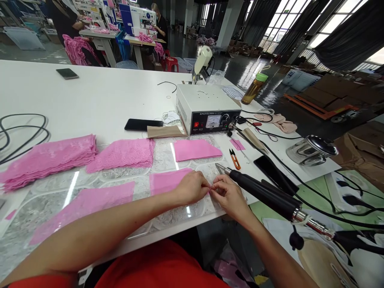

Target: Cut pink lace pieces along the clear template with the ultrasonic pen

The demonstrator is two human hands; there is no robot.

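Observation:
My left hand [193,187] and my right hand [226,195] meet near the front edge of the table, fingertips pinched together. A small bit of pink fabric shows between them; the fingers cover most of it. Beside my left hand lies a flat pink fabric piece [165,181], partly under the wrist. Close behind my right hand rests a black handheld tool [264,190] with a metal tip, its cable running off to the right. Another pink piece [196,149] lies further back. Under my left forearm a longer pink lace piece [99,196] is spread flat.
Stacks of pink lace [54,158] lie at the left. A white control box [210,108] stands behind the hands. Orange thread snips [234,159], a black phone [274,174] and a glass mug [310,151] are on the right. Co-workers sit at sewing machines [139,18] beyond.

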